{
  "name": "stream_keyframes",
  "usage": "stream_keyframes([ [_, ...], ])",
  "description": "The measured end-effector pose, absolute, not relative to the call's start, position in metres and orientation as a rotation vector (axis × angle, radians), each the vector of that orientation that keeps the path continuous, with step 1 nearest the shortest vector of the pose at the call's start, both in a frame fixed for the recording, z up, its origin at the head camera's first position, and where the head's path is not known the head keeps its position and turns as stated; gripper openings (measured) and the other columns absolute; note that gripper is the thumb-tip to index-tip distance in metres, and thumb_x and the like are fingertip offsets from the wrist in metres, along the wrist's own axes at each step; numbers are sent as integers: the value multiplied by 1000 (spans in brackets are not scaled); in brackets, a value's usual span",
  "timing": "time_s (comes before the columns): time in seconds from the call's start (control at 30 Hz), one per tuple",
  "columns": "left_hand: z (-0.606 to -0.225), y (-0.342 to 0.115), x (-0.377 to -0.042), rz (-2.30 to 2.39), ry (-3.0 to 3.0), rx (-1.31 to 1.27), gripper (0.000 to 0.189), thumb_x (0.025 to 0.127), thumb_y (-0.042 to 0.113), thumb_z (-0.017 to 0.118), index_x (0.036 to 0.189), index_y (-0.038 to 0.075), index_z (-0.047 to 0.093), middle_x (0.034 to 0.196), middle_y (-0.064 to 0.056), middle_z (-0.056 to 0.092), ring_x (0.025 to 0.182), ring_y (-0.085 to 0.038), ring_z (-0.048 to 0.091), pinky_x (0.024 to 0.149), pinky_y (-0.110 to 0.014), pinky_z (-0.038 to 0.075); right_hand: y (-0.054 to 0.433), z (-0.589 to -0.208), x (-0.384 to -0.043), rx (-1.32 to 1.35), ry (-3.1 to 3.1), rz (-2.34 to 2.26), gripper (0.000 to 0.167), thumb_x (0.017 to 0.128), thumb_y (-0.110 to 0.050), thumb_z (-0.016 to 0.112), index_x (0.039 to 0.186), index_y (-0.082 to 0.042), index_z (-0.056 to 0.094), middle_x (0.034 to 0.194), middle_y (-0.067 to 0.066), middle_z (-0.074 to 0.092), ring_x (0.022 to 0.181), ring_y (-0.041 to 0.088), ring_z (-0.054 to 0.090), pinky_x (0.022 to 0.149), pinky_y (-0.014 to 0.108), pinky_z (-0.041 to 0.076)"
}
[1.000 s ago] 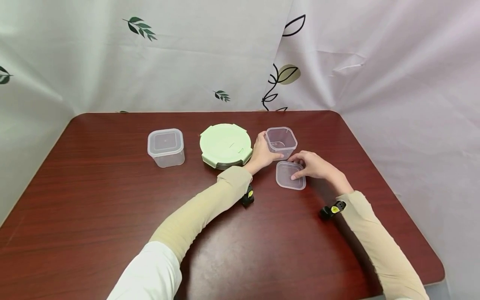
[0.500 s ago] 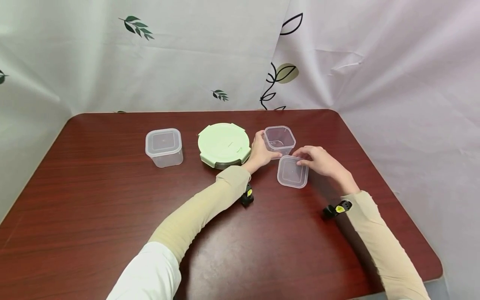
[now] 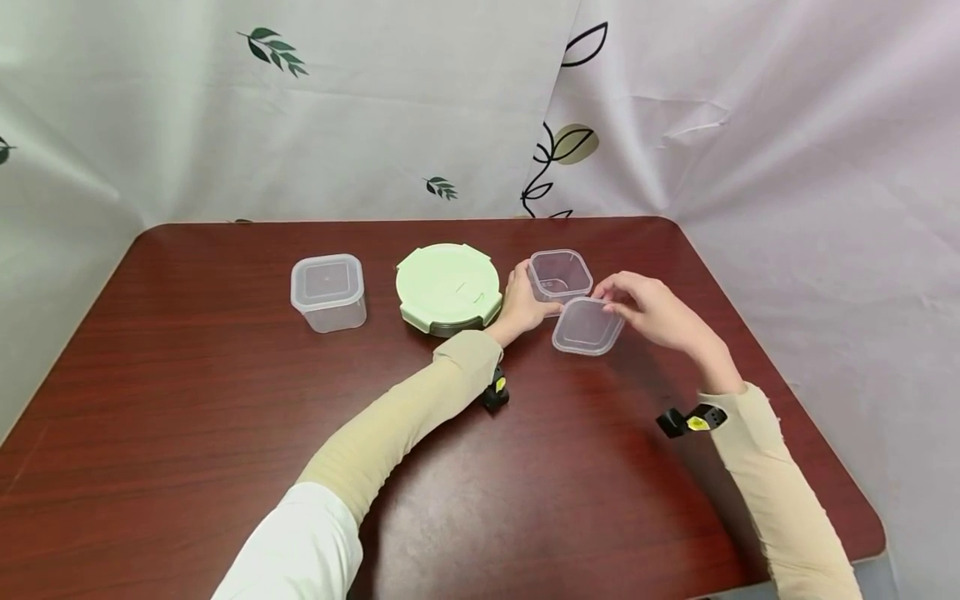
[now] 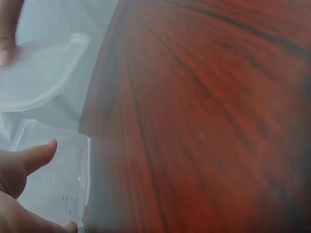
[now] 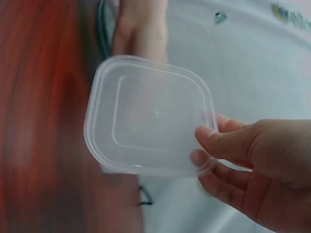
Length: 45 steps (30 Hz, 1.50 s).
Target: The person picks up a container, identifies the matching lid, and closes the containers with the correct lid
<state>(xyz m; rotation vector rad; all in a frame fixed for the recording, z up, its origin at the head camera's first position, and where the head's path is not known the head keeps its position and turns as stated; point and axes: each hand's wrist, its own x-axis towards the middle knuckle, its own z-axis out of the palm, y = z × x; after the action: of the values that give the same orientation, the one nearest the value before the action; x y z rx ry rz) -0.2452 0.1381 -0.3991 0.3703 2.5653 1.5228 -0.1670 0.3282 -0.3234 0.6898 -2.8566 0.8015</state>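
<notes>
A clear square plastic container (image 3: 558,275) without its lid stands upright toward the back right of the table. My left hand (image 3: 521,307) grips it from the left; in the left wrist view the thumb and a fingertip press its wall (image 4: 58,179). Between thumb and fingers, my right hand (image 3: 648,310) pinches one edge of a clear square lid (image 3: 587,326). The lid is raised and tilted just in front of the container. Seen in the right wrist view, the lid (image 5: 150,116) faces the camera, with the right thumb (image 5: 209,138) on its near side.
A round container with a light green clip lid (image 3: 447,285) stands left of my left hand, very near it. Farther left is a square plastic container with its lid on (image 3: 328,293). The dark red table (image 3: 187,433) meets a white patterned sheet (image 3: 360,125) at the back.
My right hand has pinched the lid's edge, lifted it off the table and tilted it, moving toward the open container. The left hand has stayed on the container.
</notes>
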Motion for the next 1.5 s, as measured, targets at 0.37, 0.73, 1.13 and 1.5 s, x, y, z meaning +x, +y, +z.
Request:
stream_keyframes([
  [0.37, -398, 141, -245, 1560, 2547, 334, 92, 74, 17, 84, 145, 4, 28, 143, -16, 39, 132, -29, 40, 110, -36, 36, 302, -298, -162, 616, -2505, 597, 15, 87, 10, 60, 94, -3, 64, 90, 9, 61, 87, 20, 51, 77, 29, 38],
  [0.73, -403, 142, -242, 1583, 2492, 337, 94, 73, 17, 84, 146, 5, 26, 143, -15, 37, 134, -29, 38, 112, -36, 33, 297, -333, -183, 529, -2356, 517, 16, 81, 11, 60, 89, -3, 64, 88, 11, 61, 86, 28, 51, 74, 39, 42],
  [1.13, -403, 141, -244, 1539, 2504, 341, 95, 76, 21, 82, 148, 4, 22, 149, -16, 32, 137, -30, 36, 113, -37, 33, 297, -363, -182, 676, -2411, 321, 25, 75, 12, 65, 93, -5, 65, 91, 11, 64, 90, 29, 55, 71, 41, 51],
  [1.5, -404, 140, -243, 1550, 2505, 392, 94, 76, 21, 82, 147, 5, 23, 146, -16, 33, 135, -30, 37, 112, -37, 34, 303, -377, -186, 714, -2426, 371, 27, 81, 11, 62, 103, -4, 68, 106, 11, 69, 102, 28, 60, 87, 43, 51],
])
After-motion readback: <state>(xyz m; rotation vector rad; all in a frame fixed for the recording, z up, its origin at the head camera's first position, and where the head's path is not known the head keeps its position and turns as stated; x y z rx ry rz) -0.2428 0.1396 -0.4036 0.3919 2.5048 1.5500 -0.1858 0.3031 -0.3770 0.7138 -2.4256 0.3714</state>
